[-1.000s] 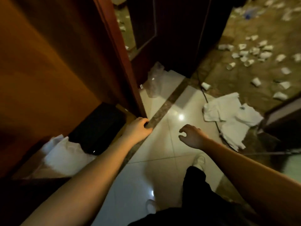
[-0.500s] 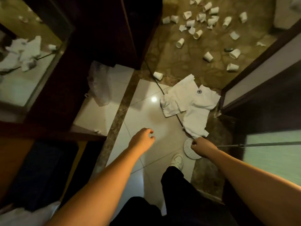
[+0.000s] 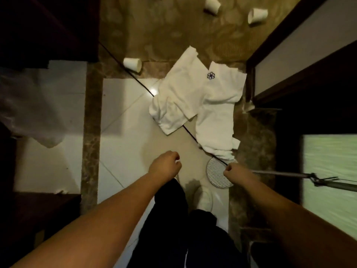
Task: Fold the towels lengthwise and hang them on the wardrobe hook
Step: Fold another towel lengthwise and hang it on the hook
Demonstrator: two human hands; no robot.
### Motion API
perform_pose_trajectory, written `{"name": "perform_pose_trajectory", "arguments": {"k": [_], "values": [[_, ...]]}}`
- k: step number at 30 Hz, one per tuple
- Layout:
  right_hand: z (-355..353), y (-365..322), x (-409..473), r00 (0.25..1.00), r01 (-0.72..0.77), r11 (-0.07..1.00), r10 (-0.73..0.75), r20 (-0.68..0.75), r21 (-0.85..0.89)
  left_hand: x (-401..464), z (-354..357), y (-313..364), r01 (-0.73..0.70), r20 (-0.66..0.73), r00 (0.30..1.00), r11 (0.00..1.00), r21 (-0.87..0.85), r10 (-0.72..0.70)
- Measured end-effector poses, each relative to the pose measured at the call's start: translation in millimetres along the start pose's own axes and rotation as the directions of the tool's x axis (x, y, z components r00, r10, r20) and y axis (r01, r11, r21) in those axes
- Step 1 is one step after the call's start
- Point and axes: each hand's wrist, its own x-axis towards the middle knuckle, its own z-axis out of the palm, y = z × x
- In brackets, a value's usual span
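Note:
Two white towels lie crumpled on the floor ahead of me. The left towel (image 3: pixel 179 97) is partly folded over itself. The right towel (image 3: pixel 216 117) carries a dark flower logo and stretches toward my feet. My left hand (image 3: pixel 166 165) hangs above the tiles just short of the towels, fingers loosely curled and holding nothing. My right hand (image 3: pixel 234 171) hovers over the round floor drain (image 3: pixel 216 176), close to the right towel's near end, also loosely curled and empty. No wardrobe hook is in view.
A black cable (image 3: pixel 131 74) runs diagonally across the floor under the towels. Paper cups (image 3: pixel 133 64) lie scattered on the brown floor beyond. A clear plastic bag (image 3: pixel 32 109) sits left, dark wardrobe (image 3: pixel 48 26) upper left, frosted glass door (image 3: pixel 330 175) with metal rod right.
My view swung away from the wardrobe side and down onto the towels. Both hands moved forward toward the towels, which now lie much closer.

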Motion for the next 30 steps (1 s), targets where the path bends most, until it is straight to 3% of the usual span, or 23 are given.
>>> {"name": "perform_pose_trajectory", "arguments": {"k": [4,8,11,13,18,22,25,30], "values": [[26,17,95,0.996,-0.067,0.995,0.072,-0.059,0.079,111,42,-10,-0.054,0.115,0.993,0.979,0.197,0.032],[44,23,175,0.97,-0.184,0.96,0.213,-0.122,0.211,197,81,-8,-0.081,0.199,0.979,0.97,0.231,0.034],[59,30,220,0.952,-0.239,0.92,0.285,-0.111,0.311,241,109,-3,-0.005,0.238,0.971,1.0,0.028,-0.001],[71,38,243,0.954,-0.177,0.932,0.241,-0.179,0.316,259,123,0,0.094,0.25,0.967,0.981,-0.171,-0.049],[100,33,255,0.934,-0.034,0.984,0.093,-0.344,0.175,277,154,9,0.214,0.245,0.967,0.73,-0.649,-0.065],[109,40,271,0.865,0.041,0.987,0.041,-0.5,0.153,294,161,20,0.237,0.266,0.962,0.667,-0.707,-0.06],[99,43,272,0.878,0.072,0.985,0.013,-0.479,0.158,297,152,23,0.231,0.251,0.966,0.665,-0.71,-0.067],[49,27,222,0.926,0.026,0.902,0.141,-0.352,0.43,259,115,45,0.194,0.22,0.975,0.574,-0.795,-0.024]]}}
